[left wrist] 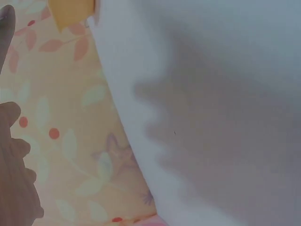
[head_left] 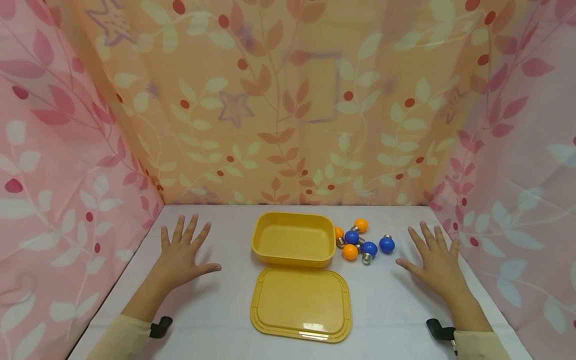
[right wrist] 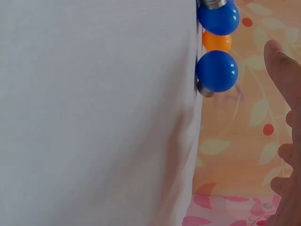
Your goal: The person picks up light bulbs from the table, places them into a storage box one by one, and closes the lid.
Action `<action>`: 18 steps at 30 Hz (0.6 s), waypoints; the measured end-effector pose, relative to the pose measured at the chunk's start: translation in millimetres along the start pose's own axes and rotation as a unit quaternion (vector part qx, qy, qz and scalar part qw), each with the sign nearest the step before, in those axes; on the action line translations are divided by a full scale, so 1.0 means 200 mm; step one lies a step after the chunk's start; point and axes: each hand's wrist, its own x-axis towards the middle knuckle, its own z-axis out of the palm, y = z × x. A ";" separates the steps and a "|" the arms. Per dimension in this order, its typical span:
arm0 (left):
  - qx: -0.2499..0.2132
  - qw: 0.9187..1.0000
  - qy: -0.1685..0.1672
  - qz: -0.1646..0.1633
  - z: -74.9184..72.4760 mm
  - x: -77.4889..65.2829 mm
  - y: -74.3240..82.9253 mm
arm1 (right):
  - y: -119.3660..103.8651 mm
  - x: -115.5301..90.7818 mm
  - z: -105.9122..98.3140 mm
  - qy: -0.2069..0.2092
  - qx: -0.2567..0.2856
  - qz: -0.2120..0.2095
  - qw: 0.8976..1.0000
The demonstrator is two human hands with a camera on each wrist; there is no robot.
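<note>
My left hand [head_left: 182, 260] hovers at the left of the table, fingers straight and spread, holding nothing. On the other side my right hand [head_left: 436, 265] is spread the same way, nearest to a blue light bulb [head_left: 387, 244]. Beside the yellow box [head_left: 293, 261] lies a loose group of small bulbs, among them an orange bulb [head_left: 350, 252] and another blue bulb [head_left: 369, 249]. The box stands without its lid, its inside bare. In front of it a yellow lid [head_left: 300, 305] lies flat. The right wrist view shows the nearest blue bulb [right wrist: 217, 70] up close.
A white cloth [head_left: 225, 320] covers the table. Patterned curtains enclose it: an orange one [head_left: 279, 100] at the back, pink ones at the left [head_left: 58, 165] and right [head_left: 517, 165]. Black wrist straps [head_left: 161, 327] show at both sleeves.
</note>
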 end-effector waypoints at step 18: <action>-0.258 0.963 -0.041 -0.061 0.12 0.17 0.22 | -0.07 0.08 0.03 0.008 0.133 0.053 0.990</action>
